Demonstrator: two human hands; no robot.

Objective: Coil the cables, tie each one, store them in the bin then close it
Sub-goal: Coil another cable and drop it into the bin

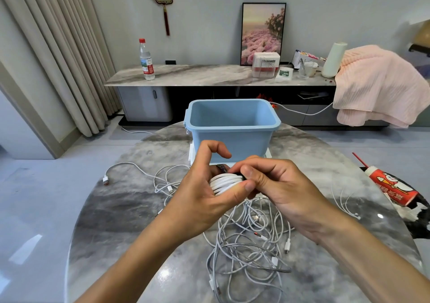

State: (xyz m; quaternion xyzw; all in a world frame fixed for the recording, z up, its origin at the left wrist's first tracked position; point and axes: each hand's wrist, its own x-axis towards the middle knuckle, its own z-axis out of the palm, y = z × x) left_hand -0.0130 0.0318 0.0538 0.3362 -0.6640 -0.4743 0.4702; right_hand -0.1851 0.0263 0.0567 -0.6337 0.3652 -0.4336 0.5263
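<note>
While your left hand and right hand pinch one coil for tying, loose cables lie below them; bin beyond, unfilled.

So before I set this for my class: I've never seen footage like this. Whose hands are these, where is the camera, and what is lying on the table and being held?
There is one picture, taken by a wide-angle camera worn on a person's head, looking forward and down. No machine is involved: the two bare hands are that person's own. The left hand grips a neat coil of white cable, and the right hand pinches a dark tie at the coil. Below lies a tangle of loose white cables on a round grey marble-pattern table. Behind the hands stands an open light blue plastic bin; nothing shows inside it from this angle. A red and white paper cup with a straw lies at the right edge.
</note>
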